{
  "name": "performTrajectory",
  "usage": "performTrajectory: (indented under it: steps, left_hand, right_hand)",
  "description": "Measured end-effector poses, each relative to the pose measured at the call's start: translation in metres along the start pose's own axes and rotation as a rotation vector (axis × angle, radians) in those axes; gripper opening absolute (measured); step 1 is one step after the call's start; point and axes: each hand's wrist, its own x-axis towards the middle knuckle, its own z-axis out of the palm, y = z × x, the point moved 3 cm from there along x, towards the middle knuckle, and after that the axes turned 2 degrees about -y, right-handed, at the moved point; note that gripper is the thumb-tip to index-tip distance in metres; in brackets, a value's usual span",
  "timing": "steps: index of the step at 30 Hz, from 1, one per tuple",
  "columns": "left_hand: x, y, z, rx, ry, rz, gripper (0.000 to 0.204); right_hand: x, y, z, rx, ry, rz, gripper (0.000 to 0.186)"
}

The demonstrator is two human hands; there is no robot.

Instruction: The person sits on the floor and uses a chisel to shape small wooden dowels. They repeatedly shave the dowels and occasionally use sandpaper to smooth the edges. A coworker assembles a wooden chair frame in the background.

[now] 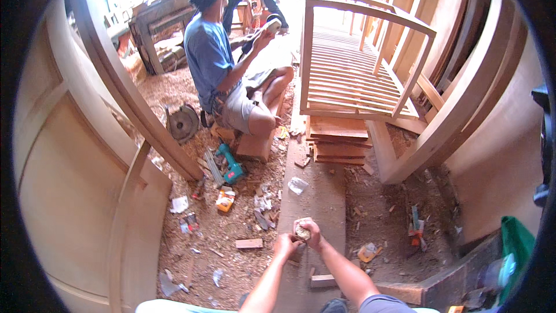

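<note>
One pale lump (303, 234), low in the view above a plank (317, 197), clasped in the right hand (313, 232), fingers wrapped around it and part of its rough face showing. Close in at 8 o'clock from the lump, the left hand (284, 246), fingers bent toward it; too small to tell how far closed, or whether touching lump or right hand.

With the lump as the dial's center: on the plank at 12 o'clock, a clear plastic wad (297, 185); at 9, a wood block (249, 244); at 10, a yellow box (225, 199); between 10 and 11, a teal nail gun (233, 170) and, farther out among shavings (159, 95), a round-bladed saw (182, 124). At 11, a seated co-worker (209, 52) in blue shirt and dark cap, holding up a pale object (272, 25). Toward 1, stacked boards (339, 134) just below a slatted frame (347, 84). At 5, an offcut (323, 281); at 3, well apart, a green cloth (518, 243).
</note>
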Motion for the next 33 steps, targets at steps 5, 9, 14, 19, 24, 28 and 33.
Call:
performTrajectory:
  steps: [5, 9, 14, 19, 24, 28, 33]
  left_hand:
    - [0.002, 0.002, -0.001, 0.032, -0.004, 0.032, 0.041]
    - [0.000, 0.005, -0.003, 0.057, -0.007, 0.020, 0.041]
    - [-0.003, 0.007, -0.004, 0.029, 0.001, 0.018, 0.035]
    - [0.004, -0.001, 0.003, 0.073, -0.050, 0.005, 0.028]
    - [0.007, -0.004, 0.005, 0.140, 0.019, -0.008, 0.030]
    - [0.003, -0.002, 0.004, 0.149, 0.025, -0.050, 0.033]
    - [0.003, 0.002, 0.001, 0.079, 0.028, 0.017, 0.031]
  right_hand:
    - [0.005, 0.003, 0.006, 0.029, -0.001, -0.038, 0.036]
    - [0.004, 0.007, 0.006, 0.003, 0.067, -0.170, 0.044]
    - [-0.001, 0.028, -0.017, -0.058, 0.101, -0.027, 0.034]
    - [0.002, 0.023, -0.020, -0.153, -0.044, -0.172, 0.032]
    - [0.001, 0.004, -0.001, -0.047, 0.046, -0.023, 0.040]
    - [0.000, -0.019, 0.014, -0.010, -0.109, -0.076, 0.045]
    - [0.003, -0.030, 0.018, -0.246, -0.033, -0.166, 0.044]
